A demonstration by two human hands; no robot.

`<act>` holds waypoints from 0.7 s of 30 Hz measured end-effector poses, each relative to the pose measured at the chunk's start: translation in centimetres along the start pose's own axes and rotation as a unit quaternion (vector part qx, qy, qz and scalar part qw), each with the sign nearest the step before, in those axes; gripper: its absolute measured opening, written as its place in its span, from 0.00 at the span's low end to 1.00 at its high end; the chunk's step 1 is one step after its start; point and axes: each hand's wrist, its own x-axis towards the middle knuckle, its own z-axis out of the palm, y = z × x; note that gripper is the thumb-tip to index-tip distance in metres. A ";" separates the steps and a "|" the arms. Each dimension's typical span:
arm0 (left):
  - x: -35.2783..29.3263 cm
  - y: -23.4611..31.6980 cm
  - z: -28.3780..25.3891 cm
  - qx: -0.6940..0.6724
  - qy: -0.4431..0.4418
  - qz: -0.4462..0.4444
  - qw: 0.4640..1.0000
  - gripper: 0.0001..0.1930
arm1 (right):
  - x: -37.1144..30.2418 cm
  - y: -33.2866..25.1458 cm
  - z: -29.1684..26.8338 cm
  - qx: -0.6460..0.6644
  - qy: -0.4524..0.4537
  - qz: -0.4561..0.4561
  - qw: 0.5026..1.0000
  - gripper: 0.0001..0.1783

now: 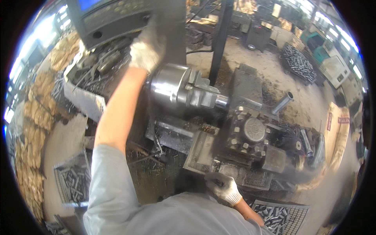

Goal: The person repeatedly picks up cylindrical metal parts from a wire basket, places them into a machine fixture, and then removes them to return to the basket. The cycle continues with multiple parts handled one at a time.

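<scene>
My left hand [147, 51], in a white knit glove, is raised to the dark control panel [117, 19] of a lathe. Its fingers are smeared by motion. Below it is the steel chuck [170, 84], whose jaws hold a short shiny metal piece [221, 101]. My right hand [224, 187], gloved too, is low in front of the carriage, close to my body. Its fingers are curled in, with a dark part against them that I cannot make out. Above that hand stands the bolted tool post [253, 131].
A tray of tools [105, 64] sits behind my left forearm. Metal pieces fill a crate [76, 182] at lower left, a basket [278, 215] at lower right and a far bin [299, 64]. A steel tube [282, 102] sticks up behind the tool post. Stacked sacks [33, 145] line the left.
</scene>
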 end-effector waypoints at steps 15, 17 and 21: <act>-87.4 19.3 -43.1 0.241 0.129 -0.807 0.523 0.17 | 3.7 -1.0 30.6 -0.060 -0.541 0.009 0.839 0.18; -94.5 26.4 -49.1 0.292 0.280 -0.820 0.405 0.17 | 1.1 -1.3 38.3 -0.144 -0.571 -0.041 0.807 0.17; -103.1 37.9 -52.8 0.321 0.550 -0.737 0.228 0.19 | -7.5 -2.8 51.6 -0.149 -0.673 -0.137 0.711 0.20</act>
